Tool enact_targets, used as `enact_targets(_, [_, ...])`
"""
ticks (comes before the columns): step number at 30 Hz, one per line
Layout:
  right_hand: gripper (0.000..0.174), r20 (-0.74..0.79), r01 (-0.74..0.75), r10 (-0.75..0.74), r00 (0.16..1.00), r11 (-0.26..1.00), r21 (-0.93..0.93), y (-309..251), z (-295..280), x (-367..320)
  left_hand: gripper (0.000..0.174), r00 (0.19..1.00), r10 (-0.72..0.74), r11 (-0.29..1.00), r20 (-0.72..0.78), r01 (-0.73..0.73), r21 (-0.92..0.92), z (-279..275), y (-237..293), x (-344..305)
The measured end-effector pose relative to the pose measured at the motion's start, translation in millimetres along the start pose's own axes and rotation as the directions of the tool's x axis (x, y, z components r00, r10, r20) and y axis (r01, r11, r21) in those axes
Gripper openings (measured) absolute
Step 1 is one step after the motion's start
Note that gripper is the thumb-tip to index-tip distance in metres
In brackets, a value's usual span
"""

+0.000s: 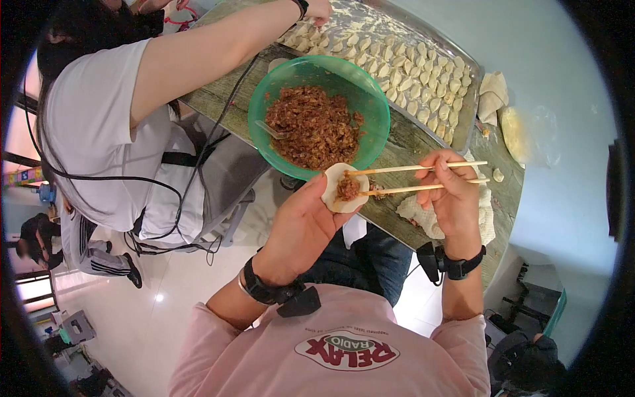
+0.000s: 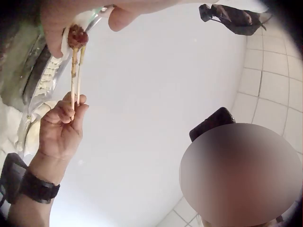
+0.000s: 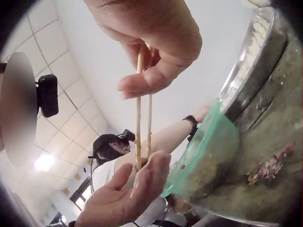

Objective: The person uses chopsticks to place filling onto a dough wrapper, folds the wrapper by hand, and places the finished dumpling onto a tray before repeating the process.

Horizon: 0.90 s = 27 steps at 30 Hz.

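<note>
My left hand (image 1: 301,221) holds a round dumpling wrapper (image 1: 332,193) up near the bowl's front edge. A lump of meat filling (image 1: 347,188) sits in the middle of it. In my right hand (image 1: 453,195) I grip a pair of wooden chopsticks (image 1: 397,169), their tips touching the filling. The left wrist view shows the chopstick tips at the meat (image 2: 78,38), between left thumb and fingers. Behind the wrapper stands a green plastic bowl (image 1: 367,89) of brown minced filling (image 1: 311,126), a spoon (image 1: 270,130) stuck in it.
A metal tray (image 1: 471,106) with rows of folded dumplings (image 1: 413,83) lies at the back. A crumpled white cloth (image 1: 486,221) is by my right wrist. To the left sits another person (image 1: 99,126), one arm reaching over the tray. Meat scraps (image 3: 270,168) lie on the table (image 1: 400,149).
</note>
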State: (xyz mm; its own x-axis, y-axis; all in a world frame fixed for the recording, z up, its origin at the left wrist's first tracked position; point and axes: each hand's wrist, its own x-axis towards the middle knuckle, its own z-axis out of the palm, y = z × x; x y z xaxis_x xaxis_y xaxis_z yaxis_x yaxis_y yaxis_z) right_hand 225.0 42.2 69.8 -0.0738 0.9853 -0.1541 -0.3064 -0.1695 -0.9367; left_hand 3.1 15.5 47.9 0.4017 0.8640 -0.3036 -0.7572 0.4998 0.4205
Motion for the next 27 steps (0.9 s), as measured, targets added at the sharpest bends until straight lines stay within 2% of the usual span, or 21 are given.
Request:
enact_targets(2, [0.022,0.004,0.0,0.0,1.0,0.996,0.091,-1.4,-4.4,-2.8,0.043,1.0,-0.01,1.0,-0.014,0.01,0.007,0.7,-2.2,-1.8])
enact_targets(4, [0.022,-0.002,0.025,-0.024,1.0,0.994,0.106,5.3,-7.8,-3.8,0.042,0.998,-0.026,0.998,0.055,0.023,0.054,0.5,-5.7,-2.5])
enact_targets(9, [0.021,-0.029,0.033,-0.031,0.999,0.997,0.07,6.3,-10.5,-8.6,0.043,0.997,-0.054,0.995,0.053,0.049,0.091,5.0,-10.3,-7.2])
enact_targets(12, [0.02,-0.011,0.022,-0.02,1.0,0.989,0.148,3.4,-15.7,-11.9,0.041,0.995,-0.078,0.994,0.061,0.073,0.077,6.3,-12.2,-8.8])
enact_targets(18, [0.022,-0.002,0.031,-0.031,1.0,0.996,0.081,-3.6,-16.9,-18.4,0.042,0.992,-0.101,0.992,0.077,0.094,0.089,8.0,-15.8,-11.4])
enact_targets(20, [0.023,0.073,-0.017,0.01,0.997,0.996,0.087,-5.9,-17.6,-20.7,0.045,0.991,-0.101,0.989,0.082,0.091,0.117,10.1,-16.3,-13.5])
enact_targets(27, [0.023,0.043,0.015,-0.014,0.999,1.0,-0.018,-3.1,-14.2,-26.7,0.044,0.989,-0.133,0.978,0.065,0.121,0.168,9.4,-18.6,-18.8])
